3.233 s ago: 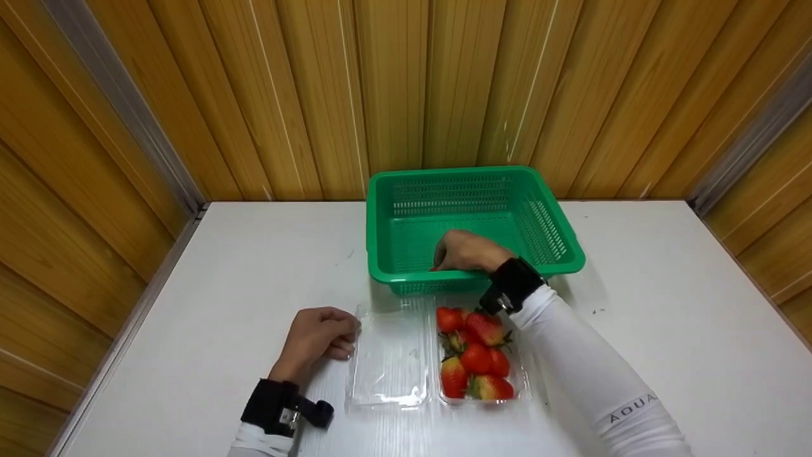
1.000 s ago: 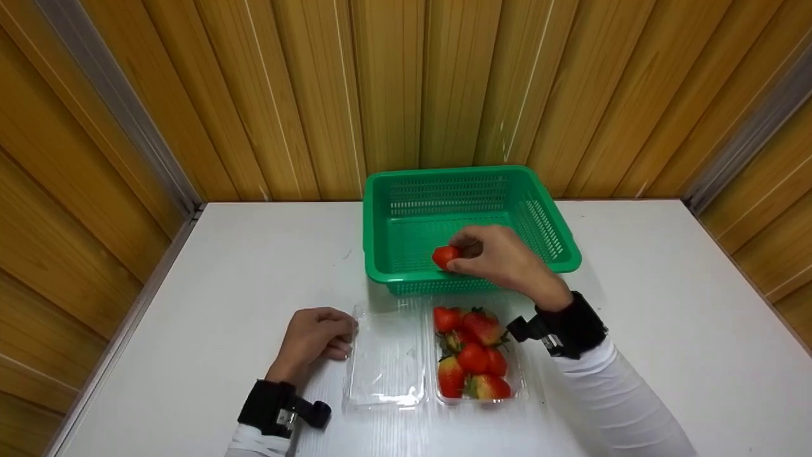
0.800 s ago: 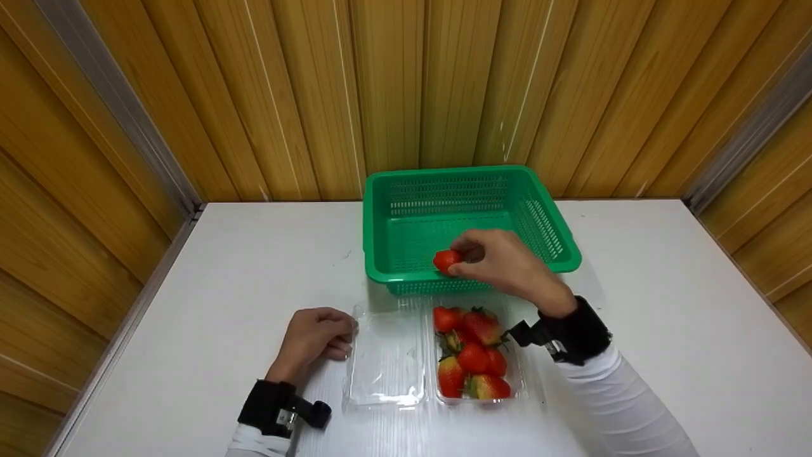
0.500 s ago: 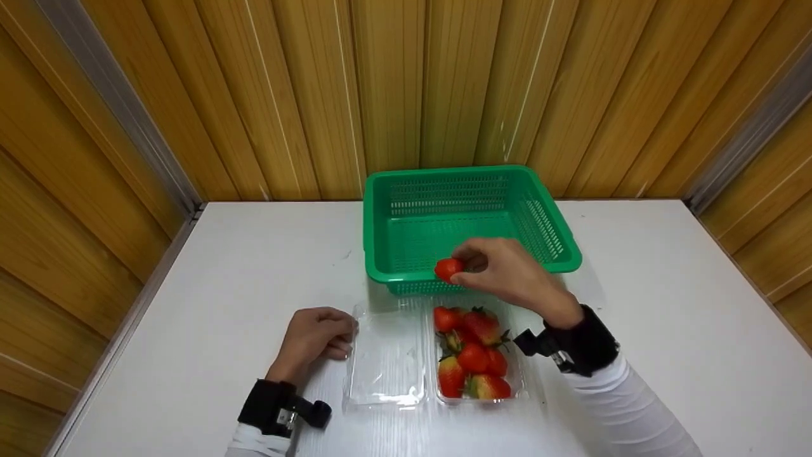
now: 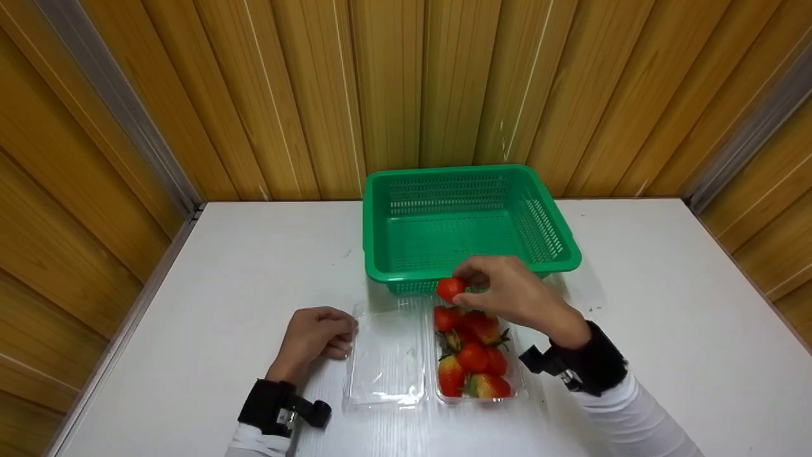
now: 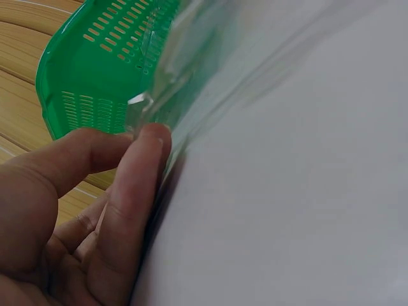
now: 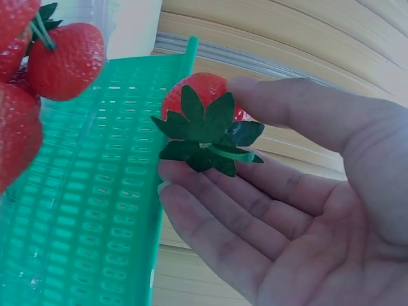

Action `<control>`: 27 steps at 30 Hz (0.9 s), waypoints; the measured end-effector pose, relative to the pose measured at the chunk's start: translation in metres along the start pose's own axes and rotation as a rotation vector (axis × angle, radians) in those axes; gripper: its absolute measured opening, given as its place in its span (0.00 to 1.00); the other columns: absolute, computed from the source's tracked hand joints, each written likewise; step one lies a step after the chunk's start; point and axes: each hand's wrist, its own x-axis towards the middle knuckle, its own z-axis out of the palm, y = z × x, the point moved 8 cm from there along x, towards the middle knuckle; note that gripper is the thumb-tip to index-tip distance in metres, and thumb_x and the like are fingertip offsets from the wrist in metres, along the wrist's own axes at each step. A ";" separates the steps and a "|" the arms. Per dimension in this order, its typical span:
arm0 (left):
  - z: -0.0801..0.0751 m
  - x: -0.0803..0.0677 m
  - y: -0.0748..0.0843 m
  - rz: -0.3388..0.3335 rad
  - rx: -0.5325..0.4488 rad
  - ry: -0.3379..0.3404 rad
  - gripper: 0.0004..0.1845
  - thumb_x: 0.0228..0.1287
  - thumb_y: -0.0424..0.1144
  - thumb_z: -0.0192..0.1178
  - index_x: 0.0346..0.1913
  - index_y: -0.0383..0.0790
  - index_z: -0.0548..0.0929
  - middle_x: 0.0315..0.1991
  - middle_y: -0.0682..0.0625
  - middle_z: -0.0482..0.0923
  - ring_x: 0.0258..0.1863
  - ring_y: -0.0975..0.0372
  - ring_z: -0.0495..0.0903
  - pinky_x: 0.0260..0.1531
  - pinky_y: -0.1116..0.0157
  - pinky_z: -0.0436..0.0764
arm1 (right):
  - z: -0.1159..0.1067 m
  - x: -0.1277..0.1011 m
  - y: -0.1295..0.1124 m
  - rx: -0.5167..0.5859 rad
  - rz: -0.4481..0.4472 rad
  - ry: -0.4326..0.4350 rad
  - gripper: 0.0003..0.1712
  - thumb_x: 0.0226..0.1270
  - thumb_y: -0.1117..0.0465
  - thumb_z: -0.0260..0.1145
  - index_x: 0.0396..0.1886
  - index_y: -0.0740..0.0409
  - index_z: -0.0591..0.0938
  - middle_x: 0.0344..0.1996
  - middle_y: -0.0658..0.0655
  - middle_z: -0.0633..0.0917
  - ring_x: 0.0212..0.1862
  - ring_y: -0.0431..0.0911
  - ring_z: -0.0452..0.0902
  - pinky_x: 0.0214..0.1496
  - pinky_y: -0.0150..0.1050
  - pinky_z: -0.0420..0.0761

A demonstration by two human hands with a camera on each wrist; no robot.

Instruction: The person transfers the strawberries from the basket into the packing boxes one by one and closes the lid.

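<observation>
My right hand (image 5: 517, 295) holds a red strawberry (image 5: 450, 289) between thumb and fingers, just above the far end of a clear plastic clamshell box. In the right wrist view the green leaf cap of that strawberry (image 7: 204, 131) faces the palm. Several strawberries (image 5: 473, 357) lie in the right half of the box. The left half, a clear lid (image 5: 387, 362), lies open flat on the table. At the lid's left edge my left hand (image 5: 315, 335) pinches the plastic rim between thumb and finger; the left wrist view shows this plastic edge (image 6: 141, 105) at the fingertips.
Behind the box stands a green perforated basket (image 5: 444, 235); no fruit shows inside it. The white table (image 5: 279, 254) ends at wood-patterned walls (image 5: 393, 89) at the back and sides.
My right hand came up out of the basket with a strawberry, then moved over its near rim and toward the box. My left hand stayed at the lid.
</observation>
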 end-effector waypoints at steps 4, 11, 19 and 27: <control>0.000 0.000 0.000 0.003 -0.008 0.004 0.09 0.66 0.30 0.67 0.44 0.27 0.89 0.27 0.42 0.85 0.20 0.60 0.84 0.25 0.63 0.90 | 0.003 -0.004 0.004 0.012 0.013 -0.021 0.18 0.68 0.61 0.78 0.54 0.63 0.87 0.46 0.55 0.89 0.49 0.52 0.86 0.54 0.49 0.89; 0.001 0.001 0.000 -0.005 -0.020 0.015 0.09 0.65 0.31 0.69 0.44 0.27 0.89 0.27 0.41 0.85 0.19 0.59 0.84 0.25 0.63 0.90 | 0.008 -0.008 0.007 0.031 0.004 -0.048 0.19 0.68 0.60 0.78 0.54 0.64 0.87 0.46 0.55 0.89 0.48 0.51 0.86 0.53 0.48 0.90; 0.001 0.002 -0.001 -0.013 -0.022 0.012 0.09 0.65 0.31 0.68 0.44 0.27 0.89 0.28 0.41 0.86 0.20 0.59 0.85 0.24 0.63 0.90 | 0.014 -0.011 0.008 0.026 0.010 -0.070 0.17 0.68 0.61 0.79 0.52 0.62 0.87 0.45 0.54 0.89 0.49 0.51 0.86 0.54 0.49 0.89; 0.001 0.002 -0.002 -0.019 -0.022 0.013 0.10 0.64 0.31 0.69 0.44 0.27 0.89 0.28 0.41 0.86 0.21 0.58 0.85 0.25 0.62 0.90 | 0.019 -0.014 0.006 0.003 -0.016 -0.089 0.15 0.67 0.61 0.79 0.50 0.60 0.88 0.42 0.51 0.89 0.45 0.47 0.86 0.51 0.46 0.90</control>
